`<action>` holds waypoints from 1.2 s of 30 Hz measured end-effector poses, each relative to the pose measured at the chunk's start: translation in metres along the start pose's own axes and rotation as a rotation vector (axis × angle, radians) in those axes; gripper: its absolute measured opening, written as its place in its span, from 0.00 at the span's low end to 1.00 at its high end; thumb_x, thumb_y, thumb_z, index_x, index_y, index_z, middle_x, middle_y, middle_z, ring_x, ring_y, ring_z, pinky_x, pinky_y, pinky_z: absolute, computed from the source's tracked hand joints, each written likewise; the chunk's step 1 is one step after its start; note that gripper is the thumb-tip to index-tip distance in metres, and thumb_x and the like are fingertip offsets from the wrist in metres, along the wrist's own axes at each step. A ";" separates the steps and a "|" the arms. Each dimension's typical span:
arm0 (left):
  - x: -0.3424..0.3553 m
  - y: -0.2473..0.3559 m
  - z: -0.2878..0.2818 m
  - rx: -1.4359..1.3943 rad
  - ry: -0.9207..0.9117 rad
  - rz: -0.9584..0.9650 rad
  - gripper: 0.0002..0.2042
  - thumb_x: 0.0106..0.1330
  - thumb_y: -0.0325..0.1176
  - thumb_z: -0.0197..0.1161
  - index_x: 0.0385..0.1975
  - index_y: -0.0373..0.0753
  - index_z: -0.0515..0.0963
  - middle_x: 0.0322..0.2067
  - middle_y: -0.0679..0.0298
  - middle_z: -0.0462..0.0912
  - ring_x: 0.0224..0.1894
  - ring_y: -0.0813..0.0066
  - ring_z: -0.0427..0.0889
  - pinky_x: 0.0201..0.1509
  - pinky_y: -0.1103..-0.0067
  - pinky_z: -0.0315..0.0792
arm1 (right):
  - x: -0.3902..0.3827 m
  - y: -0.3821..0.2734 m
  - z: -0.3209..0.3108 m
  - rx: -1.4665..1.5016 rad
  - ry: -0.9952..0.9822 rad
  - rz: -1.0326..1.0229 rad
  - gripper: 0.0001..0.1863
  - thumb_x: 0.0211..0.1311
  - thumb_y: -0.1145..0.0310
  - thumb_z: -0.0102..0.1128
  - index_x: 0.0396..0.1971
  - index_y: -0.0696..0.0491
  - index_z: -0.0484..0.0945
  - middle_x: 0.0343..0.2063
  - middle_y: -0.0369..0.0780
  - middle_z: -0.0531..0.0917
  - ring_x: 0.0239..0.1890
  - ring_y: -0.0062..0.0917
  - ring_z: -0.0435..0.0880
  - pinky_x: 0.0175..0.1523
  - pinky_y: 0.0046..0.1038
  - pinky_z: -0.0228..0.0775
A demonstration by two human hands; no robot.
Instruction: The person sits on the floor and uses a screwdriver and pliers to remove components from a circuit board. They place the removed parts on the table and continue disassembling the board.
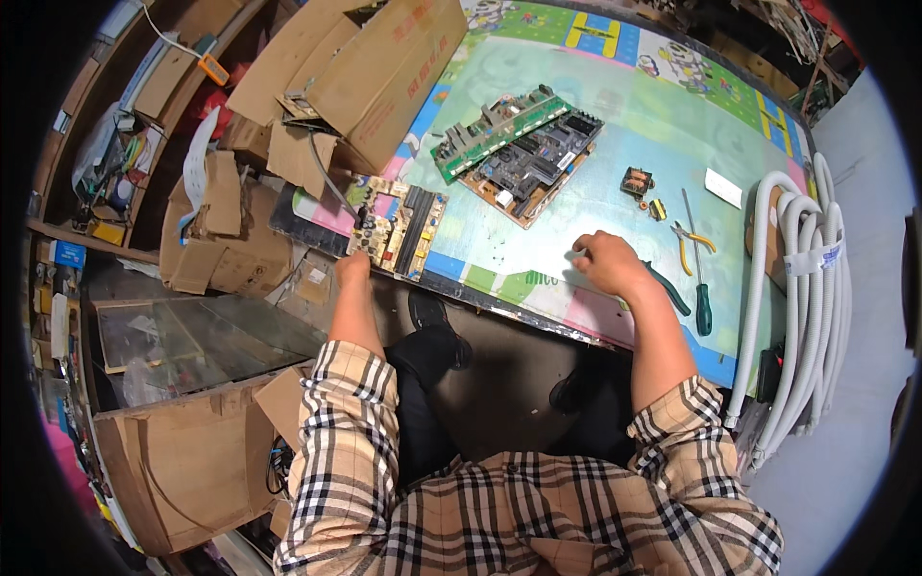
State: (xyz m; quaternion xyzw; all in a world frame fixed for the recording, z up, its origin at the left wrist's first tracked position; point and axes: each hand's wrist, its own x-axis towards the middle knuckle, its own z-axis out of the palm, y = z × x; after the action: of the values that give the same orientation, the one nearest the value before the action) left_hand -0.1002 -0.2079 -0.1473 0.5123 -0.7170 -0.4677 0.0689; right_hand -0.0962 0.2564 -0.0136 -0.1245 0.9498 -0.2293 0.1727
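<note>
At the table's near left edge, my left hand (353,269) is closed at the lower left corner of a tan circuit board (392,226). This board carries long dark heat sinks and several small components, and its fingertips' contact is partly hidden. My right hand (609,262) hovers over or rests on the tabletop, fingers loosely bent and apart, with nothing seen in them. Beside its wrist lies a tool with dark green handles (669,291), its head hidden. Farther back, a green circuit board (501,131) leans across a dark, component-filled board (538,168).
On the right lie yellow-handled pliers (689,248), a green-handled screwdriver (703,307), a copper-wound transformer (636,181) and a white card (723,188). Coiled grey hose (816,278) borders the table's right side. A large cardboard box (389,86) stands at the back left.
</note>
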 end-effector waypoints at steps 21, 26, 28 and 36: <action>-0.026 0.150 0.159 -0.997 -0.654 -0.478 0.07 0.69 0.34 0.56 0.35 0.37 0.71 0.26 0.62 0.76 0.26 0.69 0.76 0.33 0.67 0.79 | 0.003 -0.007 -0.010 -0.006 0.030 0.053 0.15 0.60 0.66 0.60 0.46 0.55 0.79 0.42 0.50 0.79 0.45 0.45 0.79 0.53 0.39 0.71; 0.006 0.150 0.150 -0.753 -0.585 -0.445 0.03 0.67 0.26 0.53 0.36 0.34 0.70 0.28 0.60 0.77 0.24 0.68 0.79 0.33 0.68 0.82 | 0.004 -0.012 -0.011 0.003 0.019 0.035 0.15 0.60 0.65 0.60 0.46 0.53 0.79 0.43 0.49 0.79 0.46 0.45 0.79 0.53 0.39 0.71; -0.015 0.154 0.160 -0.810 -0.565 -0.338 0.05 0.67 0.24 0.52 0.39 0.30 0.69 0.32 0.54 0.78 0.30 0.61 0.82 0.39 0.64 0.83 | 0.004 -0.009 -0.013 0.000 0.017 0.050 0.15 0.60 0.65 0.60 0.46 0.53 0.79 0.44 0.49 0.79 0.46 0.45 0.79 0.53 0.39 0.71; -0.105 0.182 0.144 -1.019 -0.808 0.153 0.04 0.60 0.15 0.55 0.31 0.29 0.69 0.30 0.53 0.75 0.35 0.61 0.81 0.50 0.60 0.83 | 0.004 -0.016 -0.016 -0.020 0.033 0.026 0.15 0.61 0.63 0.59 0.46 0.53 0.80 0.43 0.49 0.80 0.46 0.45 0.80 0.52 0.40 0.72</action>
State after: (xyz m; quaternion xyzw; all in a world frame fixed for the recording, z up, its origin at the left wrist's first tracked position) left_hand -0.2567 -0.0304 -0.0520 0.1470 -0.4093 -0.8984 0.0610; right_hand -0.1039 0.2480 0.0065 -0.1099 0.9563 -0.2196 0.1587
